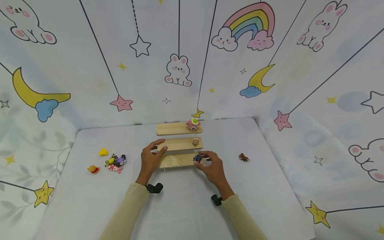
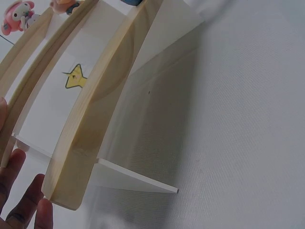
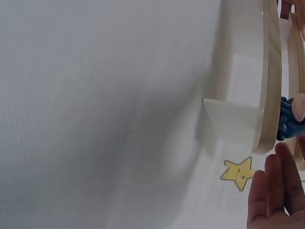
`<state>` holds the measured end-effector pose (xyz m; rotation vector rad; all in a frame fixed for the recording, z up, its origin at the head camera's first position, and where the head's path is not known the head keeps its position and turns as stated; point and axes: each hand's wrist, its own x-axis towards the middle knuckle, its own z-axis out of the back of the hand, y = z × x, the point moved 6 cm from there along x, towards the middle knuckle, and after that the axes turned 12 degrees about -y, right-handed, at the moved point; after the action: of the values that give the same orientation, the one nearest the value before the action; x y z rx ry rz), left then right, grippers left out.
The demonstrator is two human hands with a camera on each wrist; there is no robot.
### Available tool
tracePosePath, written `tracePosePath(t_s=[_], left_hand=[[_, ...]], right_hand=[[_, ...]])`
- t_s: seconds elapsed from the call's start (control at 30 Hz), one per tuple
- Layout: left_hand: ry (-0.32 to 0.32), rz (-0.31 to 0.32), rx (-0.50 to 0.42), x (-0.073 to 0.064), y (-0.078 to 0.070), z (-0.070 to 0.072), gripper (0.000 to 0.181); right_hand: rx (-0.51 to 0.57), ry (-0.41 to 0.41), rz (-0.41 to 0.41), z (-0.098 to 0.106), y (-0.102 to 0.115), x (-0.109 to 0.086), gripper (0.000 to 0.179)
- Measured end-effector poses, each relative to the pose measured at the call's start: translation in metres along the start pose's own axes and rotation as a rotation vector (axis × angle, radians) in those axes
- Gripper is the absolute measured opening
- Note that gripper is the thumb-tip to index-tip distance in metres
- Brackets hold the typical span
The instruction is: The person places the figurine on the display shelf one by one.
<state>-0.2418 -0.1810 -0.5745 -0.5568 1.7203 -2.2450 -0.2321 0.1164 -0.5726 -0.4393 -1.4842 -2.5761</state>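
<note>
A three-tier stand has a front board (image 1: 177,161), a middle board (image 1: 177,144) and a back board (image 1: 172,129), all pale wood on white supports. My left hand (image 1: 150,161) grips the left end of the middle board, thumb on the near side and fingers reaching over the far edge. At the right end of the front board, my right hand (image 1: 213,167) pinches a small dark blue figurine (image 1: 197,158), seen partly behind the thumb in the right wrist view. A small brown-and-tan figurine (image 1: 195,142) stands on the middle board, and a pink figurine (image 1: 193,124) on the back one.
Left on the white table (image 1: 180,206) lie a yellow toy (image 1: 103,152), a red-and-yellow figurine (image 1: 93,169) and a cluster of colourful figurines (image 1: 116,162). A brown figurine (image 1: 244,157) lies to the right. A printed cloth backdrop (image 1: 192,40) rises behind the table.
</note>
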Motion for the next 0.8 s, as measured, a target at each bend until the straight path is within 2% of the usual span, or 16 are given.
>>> tracePosePath(t_s=[0.17, 0.47, 0.8], left_hand=[[-0.002, 0.001, 0.0, 0.0, 0.0, 0.0, 0.039], [0.004, 0.008, 0.006, 0.001, 0.003, 0.0, 0.038], [0.009, 0.013, -0.001, 0.002, 0.004, 0.0, 0.038]], right_hand=[[-0.008, -0.035, -0.042, 0.01, -0.006, 0.001, 0.053], [0.009, -0.103, -0.032, 0.034, -0.018, 0.008, 0.052], [-0.007, -0.182, -0.109, 0.063, -0.033, 0.015, 0.05]])
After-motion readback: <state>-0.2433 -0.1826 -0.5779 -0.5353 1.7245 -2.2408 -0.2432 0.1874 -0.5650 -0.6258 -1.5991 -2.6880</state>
